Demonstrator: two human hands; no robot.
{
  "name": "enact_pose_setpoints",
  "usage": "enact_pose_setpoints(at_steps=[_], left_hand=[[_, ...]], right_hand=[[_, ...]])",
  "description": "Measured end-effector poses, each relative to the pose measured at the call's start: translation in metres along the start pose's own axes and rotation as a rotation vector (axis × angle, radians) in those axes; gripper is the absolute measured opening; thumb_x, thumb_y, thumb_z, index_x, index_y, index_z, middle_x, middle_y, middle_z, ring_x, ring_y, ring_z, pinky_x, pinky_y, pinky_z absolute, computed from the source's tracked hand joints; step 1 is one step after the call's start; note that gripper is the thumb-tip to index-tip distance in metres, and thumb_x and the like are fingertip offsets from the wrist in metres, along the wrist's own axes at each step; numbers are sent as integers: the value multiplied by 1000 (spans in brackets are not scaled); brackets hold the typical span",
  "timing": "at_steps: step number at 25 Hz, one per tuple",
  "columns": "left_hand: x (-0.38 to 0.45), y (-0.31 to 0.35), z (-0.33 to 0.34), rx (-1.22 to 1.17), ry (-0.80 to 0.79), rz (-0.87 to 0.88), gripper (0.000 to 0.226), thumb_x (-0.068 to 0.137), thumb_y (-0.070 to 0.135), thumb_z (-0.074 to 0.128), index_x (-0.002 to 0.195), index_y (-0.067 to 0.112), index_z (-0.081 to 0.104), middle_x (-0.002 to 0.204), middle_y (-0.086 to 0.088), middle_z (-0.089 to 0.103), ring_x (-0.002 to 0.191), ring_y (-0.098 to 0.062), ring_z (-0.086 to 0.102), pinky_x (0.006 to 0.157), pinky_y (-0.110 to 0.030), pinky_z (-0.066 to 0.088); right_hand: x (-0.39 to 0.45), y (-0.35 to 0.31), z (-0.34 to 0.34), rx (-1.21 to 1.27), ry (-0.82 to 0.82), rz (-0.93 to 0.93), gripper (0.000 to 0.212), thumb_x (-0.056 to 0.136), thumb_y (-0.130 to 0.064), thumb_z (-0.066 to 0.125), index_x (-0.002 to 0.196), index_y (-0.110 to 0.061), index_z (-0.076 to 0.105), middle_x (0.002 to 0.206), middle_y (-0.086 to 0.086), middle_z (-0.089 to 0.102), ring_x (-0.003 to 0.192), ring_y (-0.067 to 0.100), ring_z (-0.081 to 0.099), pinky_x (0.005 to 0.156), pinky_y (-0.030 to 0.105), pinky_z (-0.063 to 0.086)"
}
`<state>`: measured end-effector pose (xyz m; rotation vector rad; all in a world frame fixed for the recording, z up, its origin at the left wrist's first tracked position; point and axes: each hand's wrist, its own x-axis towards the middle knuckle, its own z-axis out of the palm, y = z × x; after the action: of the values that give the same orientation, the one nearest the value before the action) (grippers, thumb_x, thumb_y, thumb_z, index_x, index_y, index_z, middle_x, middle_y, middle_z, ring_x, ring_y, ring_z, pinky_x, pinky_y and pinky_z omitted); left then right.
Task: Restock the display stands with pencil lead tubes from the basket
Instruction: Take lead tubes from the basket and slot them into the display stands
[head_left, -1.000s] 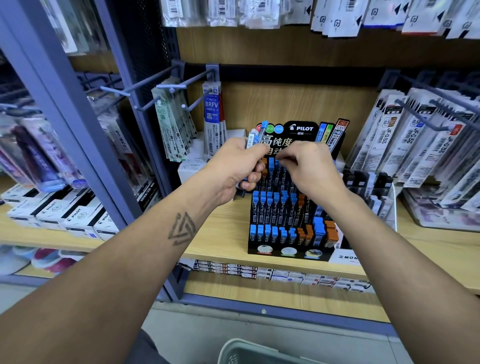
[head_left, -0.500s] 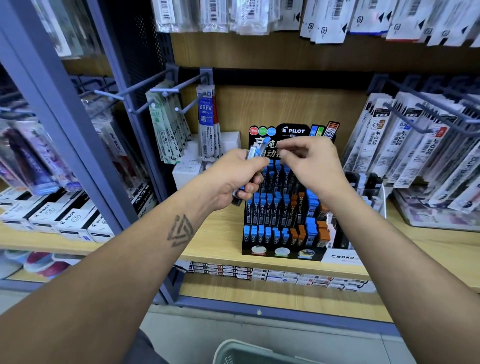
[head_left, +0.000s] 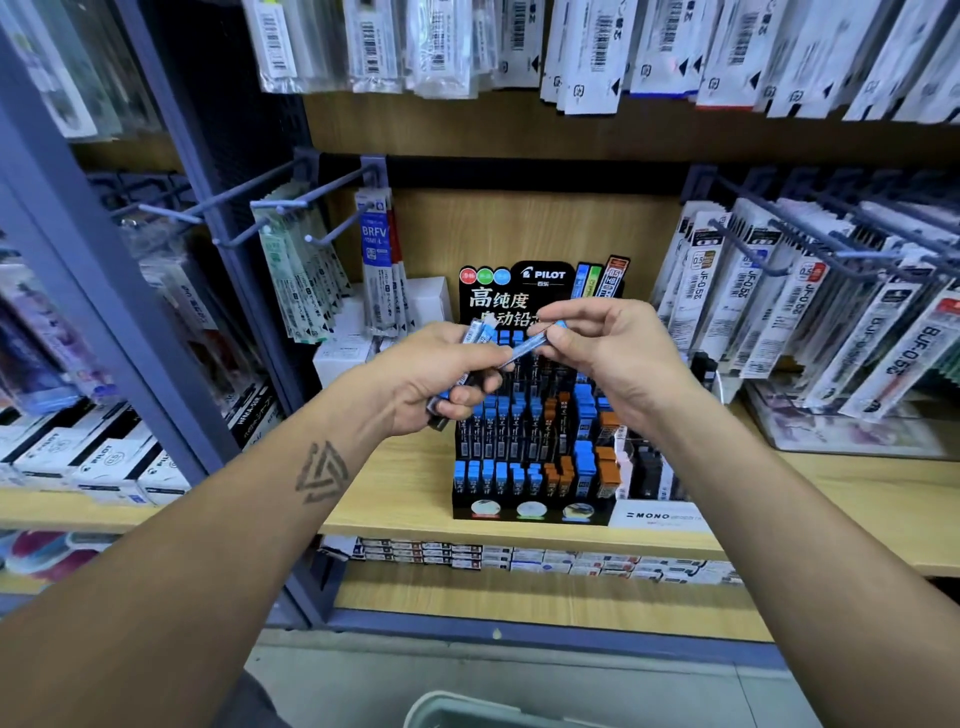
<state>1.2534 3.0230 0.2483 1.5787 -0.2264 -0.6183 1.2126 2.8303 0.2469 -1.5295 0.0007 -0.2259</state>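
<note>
Between right fingers (head_left: 558, 340): lead tube (head_left: 530, 346).

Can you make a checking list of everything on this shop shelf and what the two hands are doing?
Surface: pale wooden shelf, carrying the stand.
Job's things: black tiered Pilot display stand holding blue- and orange-capped lead tubes; grey basket rim at the bottom edge.
Clutter: white Pilot boxes on the left; white Mono box beside the stand.
Grippers: left hand grips a bunch of blue-capped tubes; right hand pinches one blue-capped tube.
Cables: nothing seen.
Surroundings: hanging refill packets on blue-grey hooks.
</note>
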Motion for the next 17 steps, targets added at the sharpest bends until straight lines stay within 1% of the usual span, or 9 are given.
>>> enact_pose_setpoints(at_steps=[3,5,7,8,10,12,15,17], left_hand=[[1,0,-2,-26,53,23,14,100,12,59,92,1,61,65,-10,58,36,-7,32,32,-15,21],[1,0,-3,-106,71,6,17,100,12,58,89,0,62,64,-11,58,35,-7,32,32,-15,20],[4,1,-6,-159,113,1,18,100,13,58,90,-2,62,63,-12,58,35,-7,32,31,-15,20],[5,2,-8,-163,164,8,17,100,13,58,93,-3,62,62,-12,58,35,-7,32,31,-15,20],[8,3,-16,-171,293,36,14,99,10,58,96,-3,60,61,-12,57,34,-7,31,32,-14,19],[10,4,-20,-183,362,56,10,98,7,57,92,-1,59,60,-11,55,34,-7,31,32,-14,19],[9,3,-18,-173,362,67,11,99,9,57,95,-1,59,57,-8,54,34,-7,32,32,-14,19],[10,2,-14,-162,351,66,13,100,12,57,98,-1,59,58,-8,54,34,-8,32,32,-15,19]], right_hand=[[0,-1,-1,21,-9,-16,21,89,12,63,106,3,70,96,21,75,84,24,74,85,29,60],[0,-3,0,15,-24,-77,21,86,11,67,106,4,71,99,22,74,86,25,75,84,29,60],[1,-8,-3,-54,-15,-158,19,86,6,71,104,0,73,96,19,75,85,24,75,82,28,59],[3,-12,-5,-139,12,-199,17,86,2,72,102,-4,75,92,14,76,83,24,75,81,28,60],[9,-18,-12,-399,84,-272,14,88,-6,74,101,-11,77,86,5,76,80,21,73,79,29,61],[13,-20,-14,-606,73,-298,14,90,-11,74,103,-15,78,84,-2,75,76,15,72,79,29,61],[11,-11,1,-756,-23,-293,15,87,-16,77,101,-21,76,84,-6,72,72,7,69,73,20,59],[11,-2,11,-827,-25,-346,10,87,-17,78,97,-19,75,81,-8,69,73,6,67,73,21,58]])
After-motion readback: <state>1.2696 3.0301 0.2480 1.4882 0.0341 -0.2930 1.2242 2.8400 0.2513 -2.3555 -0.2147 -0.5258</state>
